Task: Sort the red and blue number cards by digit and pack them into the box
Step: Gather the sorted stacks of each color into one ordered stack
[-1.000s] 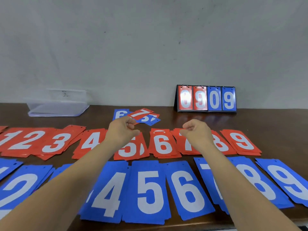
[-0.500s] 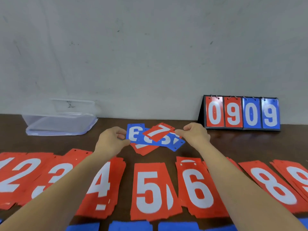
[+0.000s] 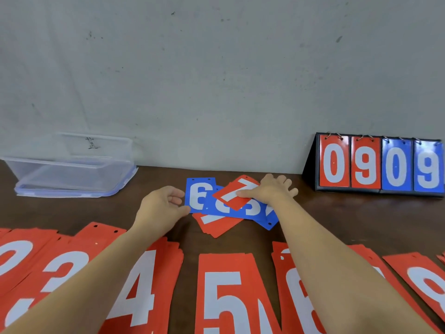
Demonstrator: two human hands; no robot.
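Head cam, looking down at a dark wooden table (image 3: 337, 220). Both hands are at the small mixed pile (image 3: 218, 225) of cards near the wall, apart from each other, one on each side of it. Right hand (image 3: 274, 191) lies pretty flat on the red 7 card (image 3: 232, 194), which sits tilted on top of the pile. Its thumb is on the card's face and the fingers are spread out past the far corner. Left hand (image 3: 163, 208) is loosely curled at the left edge of the blue card (image 3: 199, 196), thumb tip touching its lower corner. Can't tell if it's actually got a grip on it.

Clear plastic box (image 3: 69, 165) sits far left against the wall, well apart from the pile. Sorted red stacks (image 3: 228, 297) (3, 4, 5, 6) run along the near side under the forearms. Flip scoreboard (image 3: 380, 165) reading 0909 stands far right.
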